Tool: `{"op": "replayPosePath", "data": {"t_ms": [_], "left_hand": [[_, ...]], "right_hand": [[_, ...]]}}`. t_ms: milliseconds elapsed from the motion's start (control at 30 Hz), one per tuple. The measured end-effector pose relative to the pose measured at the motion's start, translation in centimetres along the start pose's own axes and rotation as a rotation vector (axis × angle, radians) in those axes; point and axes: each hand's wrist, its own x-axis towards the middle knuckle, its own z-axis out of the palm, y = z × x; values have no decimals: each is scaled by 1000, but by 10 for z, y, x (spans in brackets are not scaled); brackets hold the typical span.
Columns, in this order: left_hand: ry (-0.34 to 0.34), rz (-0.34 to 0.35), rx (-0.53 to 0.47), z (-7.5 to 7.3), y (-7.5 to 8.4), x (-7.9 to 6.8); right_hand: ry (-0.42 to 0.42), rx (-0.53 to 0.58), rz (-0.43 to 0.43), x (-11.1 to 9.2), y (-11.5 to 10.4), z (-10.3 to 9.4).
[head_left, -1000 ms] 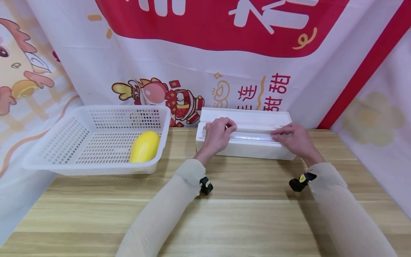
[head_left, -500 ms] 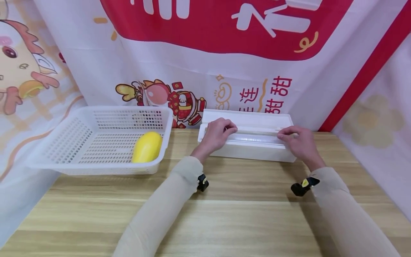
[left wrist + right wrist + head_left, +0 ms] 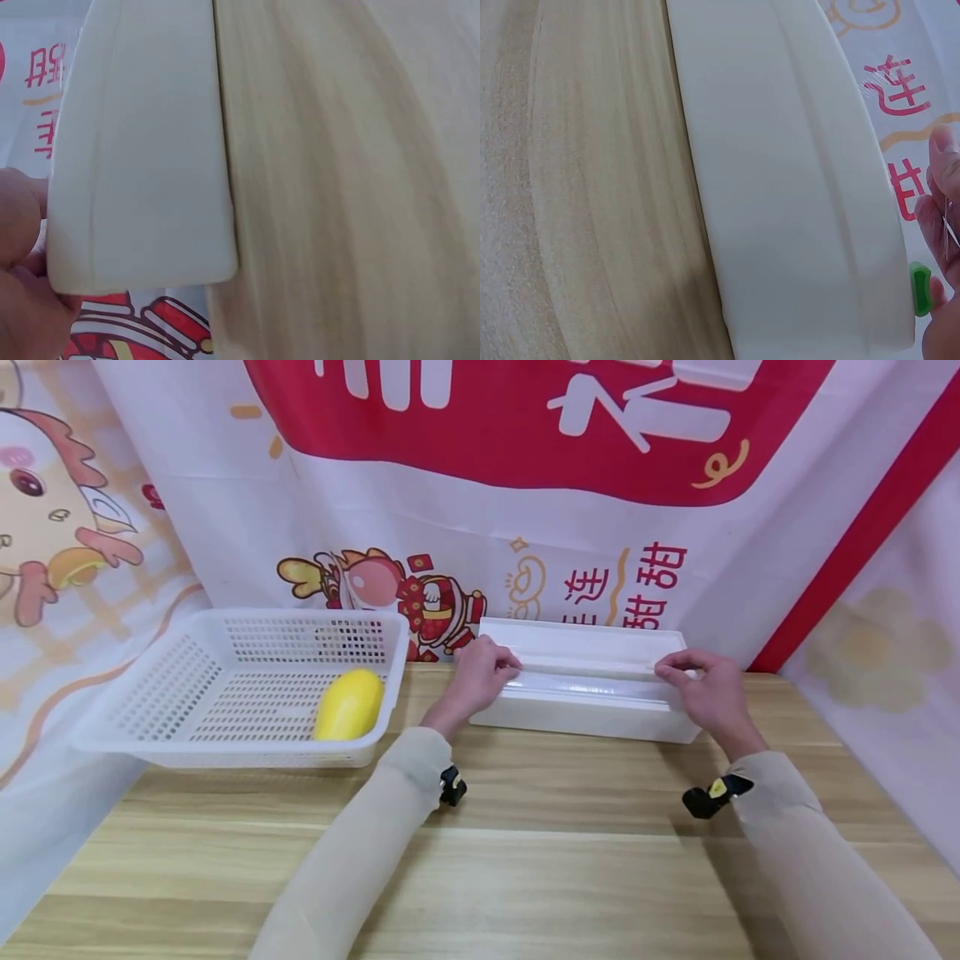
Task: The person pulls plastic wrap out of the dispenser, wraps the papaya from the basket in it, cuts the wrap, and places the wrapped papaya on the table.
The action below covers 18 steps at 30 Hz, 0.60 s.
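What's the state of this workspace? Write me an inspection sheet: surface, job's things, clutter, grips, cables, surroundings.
Surface: wood-grain tabletop, no spill seen.
Job's things: white box, lid open at the back; clear film inside; green piece near its right end.
Clutter: white basket at left, holding one yellow oblong item.
Grips: left grip near the box's left end, right grip near its right; both appear to pinch clear film.
Cables: nothing seen.
Surroundings: printed cloth behind the table and at both sides.
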Motion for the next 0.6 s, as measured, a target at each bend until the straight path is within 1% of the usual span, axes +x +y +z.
{"op": "replayPosePath", "data": {"t_ms": [133,200,300,433,600], "left_hand": [[85,-47,-12,0,-7,-2],[129,-51,-46,0,-9,-1],[182,-38,-101,-2,-8,2],[222,-24,-157,-5,-5,3],[278,-30,-217,-10,2,3]], "right_hand": [[13,-6,-14,0,3,-1],[12,-6,-12,0,4,-2],[4,-5,-6,1,2,-4],[-2,-8,15,2,-3,-7],[9,-27,-5,4,-10,-12]]}}
